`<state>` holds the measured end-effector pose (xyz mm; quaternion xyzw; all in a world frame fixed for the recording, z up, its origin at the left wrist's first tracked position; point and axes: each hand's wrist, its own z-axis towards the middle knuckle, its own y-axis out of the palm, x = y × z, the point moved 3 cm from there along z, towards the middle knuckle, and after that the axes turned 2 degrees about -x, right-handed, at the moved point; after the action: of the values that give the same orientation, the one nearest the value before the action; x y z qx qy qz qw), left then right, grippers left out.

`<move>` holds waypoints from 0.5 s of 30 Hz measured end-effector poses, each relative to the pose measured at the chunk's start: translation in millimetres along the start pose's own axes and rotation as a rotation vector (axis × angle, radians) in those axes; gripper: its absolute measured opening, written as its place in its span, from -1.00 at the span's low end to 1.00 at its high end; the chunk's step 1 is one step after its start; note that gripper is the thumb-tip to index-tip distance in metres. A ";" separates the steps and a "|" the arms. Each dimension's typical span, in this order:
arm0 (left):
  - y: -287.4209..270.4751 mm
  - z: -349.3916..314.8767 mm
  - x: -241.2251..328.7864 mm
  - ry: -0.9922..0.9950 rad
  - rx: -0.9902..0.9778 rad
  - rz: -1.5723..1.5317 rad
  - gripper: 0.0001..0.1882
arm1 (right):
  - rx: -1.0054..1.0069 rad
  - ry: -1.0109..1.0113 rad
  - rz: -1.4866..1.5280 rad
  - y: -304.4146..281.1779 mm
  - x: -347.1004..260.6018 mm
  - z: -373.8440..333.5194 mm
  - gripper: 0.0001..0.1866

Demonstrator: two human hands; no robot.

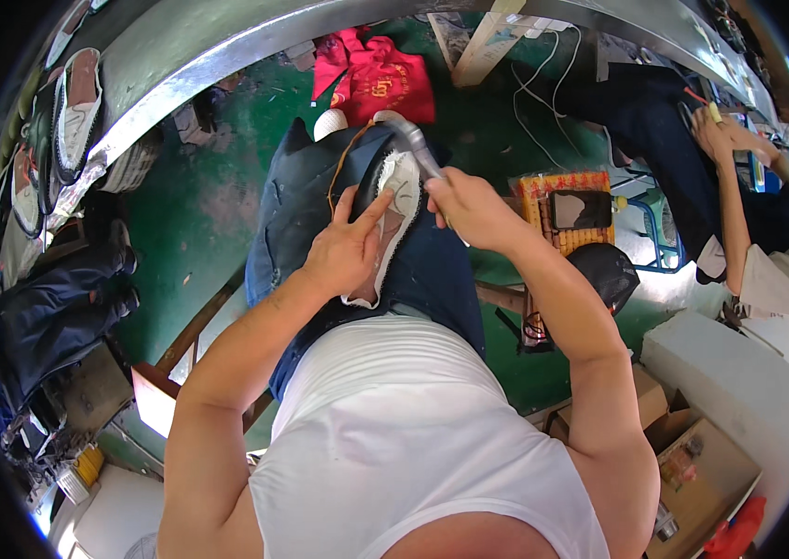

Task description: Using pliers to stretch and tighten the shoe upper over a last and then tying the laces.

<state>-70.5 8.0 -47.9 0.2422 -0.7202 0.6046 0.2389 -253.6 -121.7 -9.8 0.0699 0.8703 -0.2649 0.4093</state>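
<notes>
A shoe (396,221), sole side up with a pale and brown bottom and a dark edge, lies along my lap on dark blue cloth (296,219). My left hand (346,250) grips it across the middle, fingers pressed on its bottom. At the shoe's upper right, my right hand (471,207) is closed round a curved grey metal tool (418,149), which looks like lasting pincers. The tool's head bends over the toe end; most of its handle is hidden in my fist. A thin brown strap (343,168) curves beside the shoe on the left.
A metal-edged bench (198,88) with several shoes (77,112) curves along the upper left. A red cloth (380,79) lies on the green floor ahead. At right, a phone (581,210) rests on a beaded seat (548,240), near a co-worker's hands (725,135).
</notes>
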 end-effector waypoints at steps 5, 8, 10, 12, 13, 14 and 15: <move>0.0 -1.1 -8.9 -0.022 -0.048 -0.026 -0.42 | 0.018 -0.031 0.051 -7.1 -11.9 9.8 -0.49; -0.1 0.0 -6.1 -0.041 -0.090 -0.008 -0.41 | 0.072 -0.096 -0.340 2.2 -4.1 10.0 -0.50; -5.6 -0.5 -2.8 -0.060 -0.111 -0.013 -0.40 | 0.039 -0.073 -0.205 -4.0 -13.2 8.6 -0.51; -5.7 -1.3 3.3 -0.117 -0.190 0.029 -0.36 | 0.007 -0.048 -0.071 -2.1 -12.6 8.3 -0.51; -4.8 -1.4 2.9 -0.116 -0.190 0.025 -0.36 | 0.032 -0.091 -0.226 4.1 -7.6 8.0 -0.51; -3.8 -1.5 1.0 -0.147 -0.159 -0.016 -0.33 | 0.057 -0.134 -0.381 8.0 -5.7 6.8 -0.51; -2.2 -2.8 -1.3 -0.180 -0.124 -0.055 -0.29 | 0.055 -0.135 -0.386 7.4 -9.5 4.4 -0.51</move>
<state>-68.0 10.5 -46.6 0.3001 -0.7677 0.5280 0.2044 -241.9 -116.8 -7.9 -0.1050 0.8306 -0.3662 0.4061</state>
